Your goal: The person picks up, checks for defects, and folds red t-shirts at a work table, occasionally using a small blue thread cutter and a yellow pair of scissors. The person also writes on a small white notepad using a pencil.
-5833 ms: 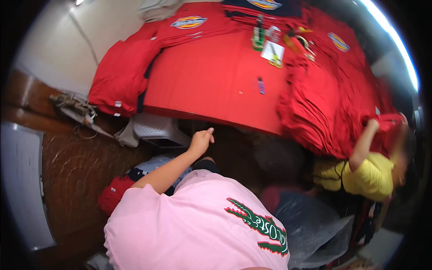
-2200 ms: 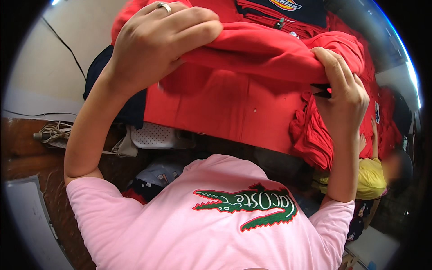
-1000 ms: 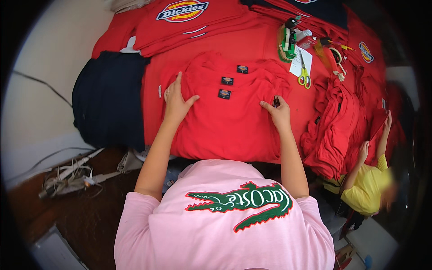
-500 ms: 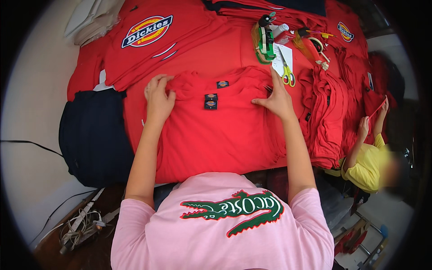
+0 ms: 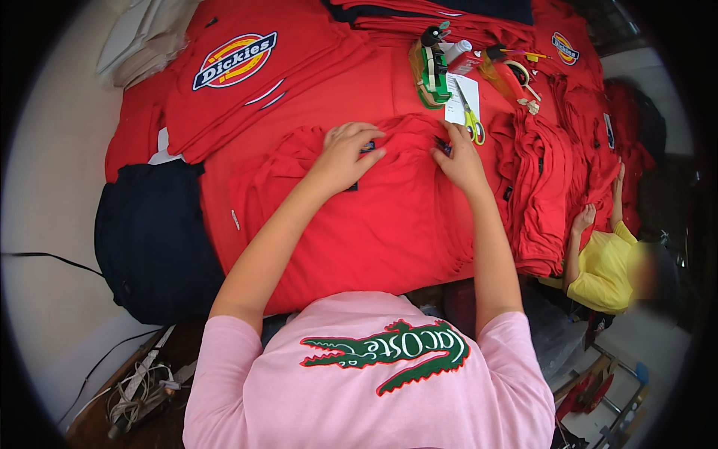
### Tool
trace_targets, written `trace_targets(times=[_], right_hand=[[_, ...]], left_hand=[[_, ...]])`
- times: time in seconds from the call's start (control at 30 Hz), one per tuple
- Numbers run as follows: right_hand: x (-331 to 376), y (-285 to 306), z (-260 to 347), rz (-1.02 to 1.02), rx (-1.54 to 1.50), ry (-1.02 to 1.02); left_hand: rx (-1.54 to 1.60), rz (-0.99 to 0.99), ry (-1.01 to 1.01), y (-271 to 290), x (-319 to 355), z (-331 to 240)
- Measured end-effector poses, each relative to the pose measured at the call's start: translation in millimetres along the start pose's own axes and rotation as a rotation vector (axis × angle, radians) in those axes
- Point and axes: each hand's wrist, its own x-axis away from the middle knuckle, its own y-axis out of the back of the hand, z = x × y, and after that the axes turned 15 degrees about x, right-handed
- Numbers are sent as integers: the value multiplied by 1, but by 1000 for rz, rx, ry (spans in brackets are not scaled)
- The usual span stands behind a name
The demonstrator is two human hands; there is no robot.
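Moved inward since half a second ago, the left hand [image 5: 348,157] has left the side of the red shirts [image 5: 359,239] and come over their neckline; the right hand [image 5: 460,159] stays near the neckline's right end. On the left, thumb and fingers are parted around a dark neck label [image 5: 367,147]; whether they pinch cloth I cannot tell. The right thumb and fingers are closed on a small dark object [image 5: 442,144], mostly hidden. Those shirts lie on the worktop [image 5: 385,90] beneath both sets of fingers and spread toward the wearer. Just beyond the right fingertips are yellow-handled scissors [image 5: 473,129], with a green tape dispenser [image 5: 431,75] farther off. Well left of the left fingers sits a navy bundle [image 5: 153,239]; right of the right fingers, a red garment pile [image 5: 540,194].
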Motion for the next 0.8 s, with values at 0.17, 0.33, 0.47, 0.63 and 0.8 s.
trace_targets(times=[0.17, 0.33, 0.47, 0.63, 0.8], right_hand=[[31, 7, 19, -171, -178, -115], [59, 39, 50, -88, -329, -316], [71, 41, 59, -131, -302, -297], [70, 42, 76, -86, -406, -276], [68, 23, 69, -124, -608, -272]], left_hand=[[-98, -257, 103, -70, -65, -5], [-63, -355, -39, -89, -66, -11], [17, -435, -213, -94, -42, -31], [53, -487, -265, -95, -27, -46], [36, -518, -299, -96, -24, -51]])
